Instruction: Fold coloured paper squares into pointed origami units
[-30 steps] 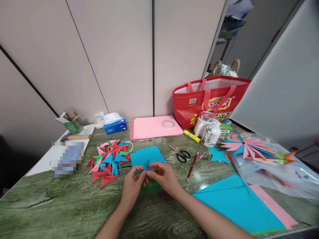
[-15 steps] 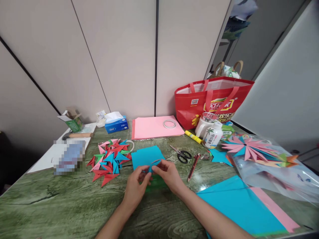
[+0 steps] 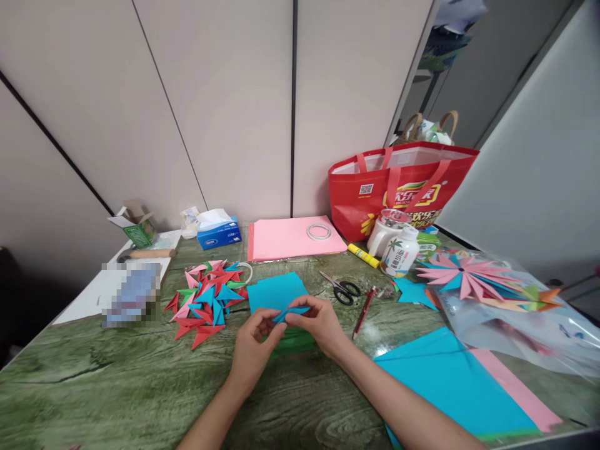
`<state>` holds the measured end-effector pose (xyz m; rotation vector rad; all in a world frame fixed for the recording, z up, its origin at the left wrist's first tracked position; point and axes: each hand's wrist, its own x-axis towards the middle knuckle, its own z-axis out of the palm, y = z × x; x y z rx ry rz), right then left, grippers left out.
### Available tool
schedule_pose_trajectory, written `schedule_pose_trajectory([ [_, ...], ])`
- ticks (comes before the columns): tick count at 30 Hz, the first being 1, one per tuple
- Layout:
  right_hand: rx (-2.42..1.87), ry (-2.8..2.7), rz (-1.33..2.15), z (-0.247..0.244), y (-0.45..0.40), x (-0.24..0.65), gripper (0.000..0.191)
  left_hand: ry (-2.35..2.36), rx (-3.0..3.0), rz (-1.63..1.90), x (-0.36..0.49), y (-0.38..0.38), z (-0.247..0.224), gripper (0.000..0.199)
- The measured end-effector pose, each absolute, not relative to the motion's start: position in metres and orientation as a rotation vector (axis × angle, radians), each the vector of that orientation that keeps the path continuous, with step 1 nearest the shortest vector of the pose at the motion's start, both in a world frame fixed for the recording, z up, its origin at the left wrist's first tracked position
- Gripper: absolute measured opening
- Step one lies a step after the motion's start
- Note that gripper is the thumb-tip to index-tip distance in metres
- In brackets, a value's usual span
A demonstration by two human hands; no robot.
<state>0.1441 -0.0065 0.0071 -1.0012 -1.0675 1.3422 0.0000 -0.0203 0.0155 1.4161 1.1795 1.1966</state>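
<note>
A small folded piece of blue paper (image 3: 296,310) is pinched between both hands above the table. My left hand (image 3: 257,340) grips its left end with thumb and fingers. On its right end, my right hand (image 3: 321,325) presses thumb against fingers. Just behind the hands lies a stack of blue paper squares (image 3: 276,289), with green paper (image 3: 293,342) partly hidden under the hands. A heap of folded red, pink, blue and green paper pieces (image 3: 210,303) sits to the left. To the right rest black-handled scissors (image 3: 344,290) and a dark red pencil (image 3: 364,315).
Pink paper sheets (image 3: 281,240) bear a tape roll (image 3: 319,232) at the back. A tissue box (image 3: 219,235), glue stick (image 3: 363,255), white bottle (image 3: 400,253) and red bag (image 3: 356,206) stand behind. Blue sheets (image 3: 459,387) and a pink paper star (image 3: 462,272) lie right.
The folded blue paper has turned flatter in my fingers, its right end now showing more above my right hand. Both hands stay in nearly the same place.
</note>
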Motion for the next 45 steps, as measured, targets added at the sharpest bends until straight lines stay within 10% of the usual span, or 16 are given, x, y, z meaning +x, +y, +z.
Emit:
schedule_pose_trajectory([
  [45, -0.977, -1.044, 1.312, 0.008, -0.009, 0.141, 0.017, 1.080, 1.267, 1.284, -0.003, -0.018, 0.014, 0.014],
])
